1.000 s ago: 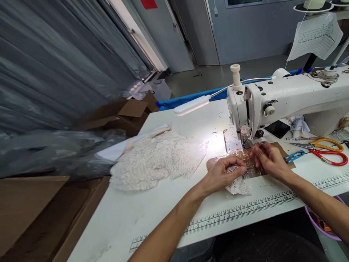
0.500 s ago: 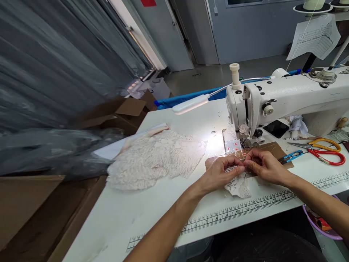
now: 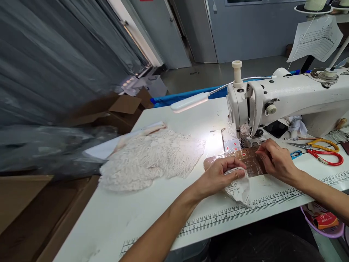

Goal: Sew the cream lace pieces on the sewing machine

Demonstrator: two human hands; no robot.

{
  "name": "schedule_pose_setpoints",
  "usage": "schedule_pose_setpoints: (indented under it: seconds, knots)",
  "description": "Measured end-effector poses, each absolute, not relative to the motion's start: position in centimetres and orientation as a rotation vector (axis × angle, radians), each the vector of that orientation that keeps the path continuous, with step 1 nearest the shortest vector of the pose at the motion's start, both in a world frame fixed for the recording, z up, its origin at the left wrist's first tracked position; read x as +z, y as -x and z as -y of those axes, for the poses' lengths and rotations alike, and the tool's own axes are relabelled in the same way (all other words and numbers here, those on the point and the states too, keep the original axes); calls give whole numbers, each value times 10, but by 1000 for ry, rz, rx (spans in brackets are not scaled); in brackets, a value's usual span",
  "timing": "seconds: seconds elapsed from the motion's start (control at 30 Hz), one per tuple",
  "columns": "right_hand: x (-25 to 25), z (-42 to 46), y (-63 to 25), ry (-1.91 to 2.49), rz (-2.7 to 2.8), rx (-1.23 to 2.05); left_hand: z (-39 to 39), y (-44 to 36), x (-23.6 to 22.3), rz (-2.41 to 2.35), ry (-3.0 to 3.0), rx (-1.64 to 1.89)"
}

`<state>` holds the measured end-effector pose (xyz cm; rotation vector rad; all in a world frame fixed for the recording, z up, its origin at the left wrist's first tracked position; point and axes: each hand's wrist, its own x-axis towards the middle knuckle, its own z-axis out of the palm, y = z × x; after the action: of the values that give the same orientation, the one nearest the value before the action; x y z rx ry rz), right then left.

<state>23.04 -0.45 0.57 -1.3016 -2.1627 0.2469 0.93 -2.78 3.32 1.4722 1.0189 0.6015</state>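
My left hand [image 3: 222, 174] pinches a small piece of white lace [image 3: 238, 187], which hangs from thumb and fingers over the table's front part. To its right, my right hand [image 3: 274, 160] is closed with thumb and fingertips together above the brown taped board [image 3: 249, 160]; whatever it may hold is too fine to make out. Just behind both hands stands the white sewing machine [image 3: 242, 105], its needle area lit. A larger spread of white lace fabric [image 3: 158, 158] lies on the table left of my left hand.
Red and yellow-handled scissors [image 3: 324, 149] and blue thread snips [image 3: 296, 154] lie to the right. A lamp [image 3: 191, 102] reaches over the table [image 3: 152, 214], whose front edge bears a printed ruler [image 3: 218, 218]. Cardboard boxes [image 3: 24, 207] stand at the left; a purple basket [image 3: 334, 234] sits below right.
My right hand has moved right and slightly up, away from the left hand and the lace. The lace now hangs lower from my left hand. The view has shifted slightly.
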Motion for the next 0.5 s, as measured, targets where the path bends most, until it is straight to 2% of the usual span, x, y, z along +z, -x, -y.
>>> schedule_pose_setpoints:
  seconds: [0.3, 0.5]
  knots:
    - [24, 18, -217, 1228, 2045, 1230, 22, -8, 23, -1138, -1456, 682]
    - [27, 29, -202, 1079, 2227, 1494, 23, -2, 32, -1164, -1572, 693]
